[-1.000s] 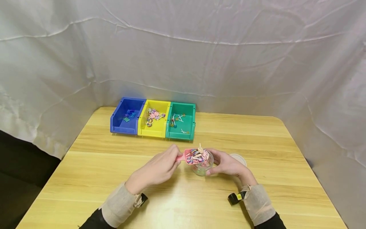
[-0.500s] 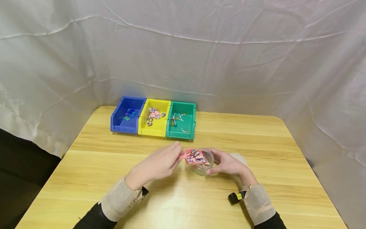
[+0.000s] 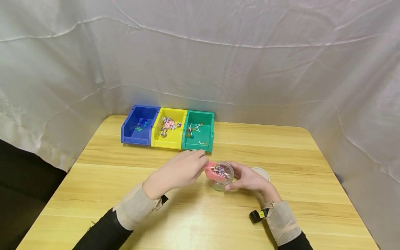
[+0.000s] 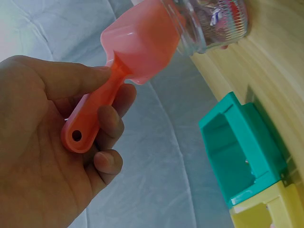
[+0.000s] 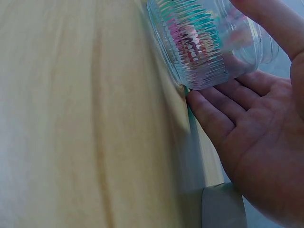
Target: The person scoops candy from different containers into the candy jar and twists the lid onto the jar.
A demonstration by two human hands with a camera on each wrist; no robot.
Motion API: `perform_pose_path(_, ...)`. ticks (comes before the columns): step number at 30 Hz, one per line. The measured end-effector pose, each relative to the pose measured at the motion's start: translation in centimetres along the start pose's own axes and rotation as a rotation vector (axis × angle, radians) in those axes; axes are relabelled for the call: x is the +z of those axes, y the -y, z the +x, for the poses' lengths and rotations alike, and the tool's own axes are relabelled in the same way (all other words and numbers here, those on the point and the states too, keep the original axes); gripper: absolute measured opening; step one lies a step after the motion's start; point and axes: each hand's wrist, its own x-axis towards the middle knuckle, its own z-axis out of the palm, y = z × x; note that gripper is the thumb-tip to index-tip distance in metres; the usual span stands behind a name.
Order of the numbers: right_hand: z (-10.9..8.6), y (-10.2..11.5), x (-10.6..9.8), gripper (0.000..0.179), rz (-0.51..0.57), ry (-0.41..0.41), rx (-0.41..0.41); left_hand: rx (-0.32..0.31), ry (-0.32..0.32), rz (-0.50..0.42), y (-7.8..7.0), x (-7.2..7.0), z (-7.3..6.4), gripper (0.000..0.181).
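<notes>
My left hand (image 3: 178, 170) grips the handle of a pink scoop (image 3: 210, 169). The scoop is tilted, its front edge at the mouth of a clear glass jar (image 3: 230, 175), and swirl lollipops (image 3: 218, 170) lie in it. In the left wrist view the scoop (image 4: 142, 40) shows its underside, and its lip overlaps the rim of the jar (image 4: 221, 28). My right hand (image 3: 250, 178) holds the jar from the right, thumb at the near side, fingers round the far side. Through the ribbed wall of the jar (image 5: 194, 47) in the right wrist view, colourful pieces show.
At the back stand joined bins: blue (image 3: 135, 139) with small blue and green pieces, yellow (image 3: 165, 143) with swirl lollipops, green (image 3: 203, 133) with thin-stick lollipops. A round white lid (image 3: 260, 172) lies behind my right hand. Grey cloth (image 3: 200, 69) hangs around the table.
My left hand has moved slightly right and tipped the scoop more steeply towards the jar. Fewer lollipops show in the scoop. The right hand and jar have stayed in place.
</notes>
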Motion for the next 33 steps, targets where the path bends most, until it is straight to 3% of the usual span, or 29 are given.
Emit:
perform_pose_path(13,-0.1,0.1,0.0,0.086,0.027,0.005,0.001,0.03,0.062,0.146,-0.8,-1.5,1.9,0.017)
perform_pose_path(21,0.0,-0.1,-0.1,0.086,0.035,0.014,-0.012,0.006,0.07,0.115,-0.8,-2.2,2.0,0.018)
perform_pose_path(24,0.1,-0.2,-0.1,0.087,0.028,0.013,-0.014,-0.021,0.039,0.066,-0.3,-2.1,1.6,0.013)
perform_pose_path(33,0.1,-0.4,-0.1,0.091,0.044,0.009,-0.004,-0.108,-0.149,-0.162,1.8,-1.5,-0.4,0.008)
